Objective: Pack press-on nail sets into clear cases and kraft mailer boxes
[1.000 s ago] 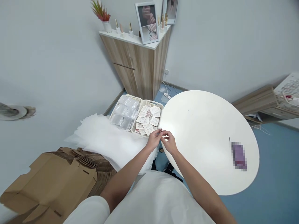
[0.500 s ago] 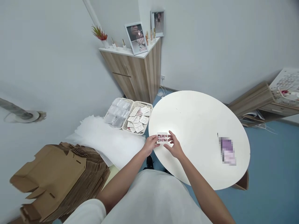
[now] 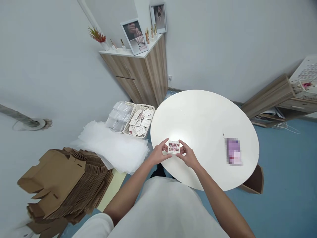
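Between my hands is a small white card of press-on nails [image 3: 174,147], with two rows of pink, red and dark decorated nails facing up. My left hand [image 3: 158,154] grips its left edge, index finger by the upper corner and thumb below. At the opposite edge my right hand [image 3: 190,156] holds it the same way, fingertips curled at the side. The card is over the near left part of the round white table [image 3: 205,122]; whether it touches the top I cannot tell.
Left of the table, one basket [image 3: 130,134] holds many similar cards, another holds clear plastic packs [image 3: 120,114]. White sheets [image 3: 116,147] and a stack of folded brown cardboard boxes [image 3: 64,175] lie nearer. A blurred purple item [image 3: 233,150] rests on the table's right side.
My right hand has come in onto the card's right edge, and my left hand has opened wider along the left edge. The whole view has shifted slightly.
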The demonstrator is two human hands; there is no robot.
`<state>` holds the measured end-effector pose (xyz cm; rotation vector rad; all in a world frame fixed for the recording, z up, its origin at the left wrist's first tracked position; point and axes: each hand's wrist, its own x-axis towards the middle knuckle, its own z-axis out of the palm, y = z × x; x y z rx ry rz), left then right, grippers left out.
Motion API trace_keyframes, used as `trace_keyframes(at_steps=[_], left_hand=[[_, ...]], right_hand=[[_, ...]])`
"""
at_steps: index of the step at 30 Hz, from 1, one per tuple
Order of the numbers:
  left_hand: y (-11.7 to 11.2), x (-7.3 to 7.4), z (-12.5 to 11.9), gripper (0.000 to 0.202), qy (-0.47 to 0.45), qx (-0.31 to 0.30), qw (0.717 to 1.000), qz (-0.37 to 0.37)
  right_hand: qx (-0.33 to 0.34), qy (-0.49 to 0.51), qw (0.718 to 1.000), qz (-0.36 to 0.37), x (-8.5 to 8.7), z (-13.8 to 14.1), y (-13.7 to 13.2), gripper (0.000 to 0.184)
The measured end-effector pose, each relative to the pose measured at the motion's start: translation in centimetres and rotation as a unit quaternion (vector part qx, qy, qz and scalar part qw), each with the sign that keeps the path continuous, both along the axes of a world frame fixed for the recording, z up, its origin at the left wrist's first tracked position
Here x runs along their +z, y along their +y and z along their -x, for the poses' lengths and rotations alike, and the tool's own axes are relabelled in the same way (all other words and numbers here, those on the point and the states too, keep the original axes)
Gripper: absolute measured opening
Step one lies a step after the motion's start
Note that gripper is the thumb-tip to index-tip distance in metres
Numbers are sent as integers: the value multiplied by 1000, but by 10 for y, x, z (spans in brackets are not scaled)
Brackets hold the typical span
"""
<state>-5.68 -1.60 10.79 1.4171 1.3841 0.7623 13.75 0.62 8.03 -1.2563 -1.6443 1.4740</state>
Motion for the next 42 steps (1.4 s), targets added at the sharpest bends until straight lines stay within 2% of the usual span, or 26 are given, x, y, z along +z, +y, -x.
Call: trace_keyframes(at_steps=[6, 10, 16, 20, 24, 28, 32, 35, 39, 42], left_hand=[[5, -5, -4, 69, 31, -77, 996, -34], [15, -10, -3, 66, 30, -118, 992, -38], [27, -17, -13, 67, 27, -191, 981, -38], [28, -20, -22, 68, 22, -208, 978, -21], [27, -25, -24, 66, 26, -174, 984, -1], [27, -36, -19, 68, 56, -102, 993, 15], [27, -51, -2, 68, 111, -27, 993, 14], [30, -62, 17, 63, 135, 4, 991, 7], [41, -76, 42, 62, 148, 20, 989, 6], [53, -85, 59, 62, 169, 10, 985, 23]], right_hand=[[-11, -41, 999, 18, 2, -10, -11, 69], [-56, -43, 997, 14, 2, -10, -21, 71], [-134, -49, 990, 18, -4, -19, -40, 65], [-140, -63, 988, 33, -5, -30, -44, 63], [-107, -80, 991, 31, -11, -34, -31, 64], [-40, -98, 994, 22, -24, -24, -7, 62], [-2, -113, 993, 16, -36, 0, 17, 62], [24, -127, 991, 20, -43, 21, 31, 63], [32, -155, 987, 1, -56, 51, 46, 63], [27, -171, 985, 2, -68, 73, 56, 62]])
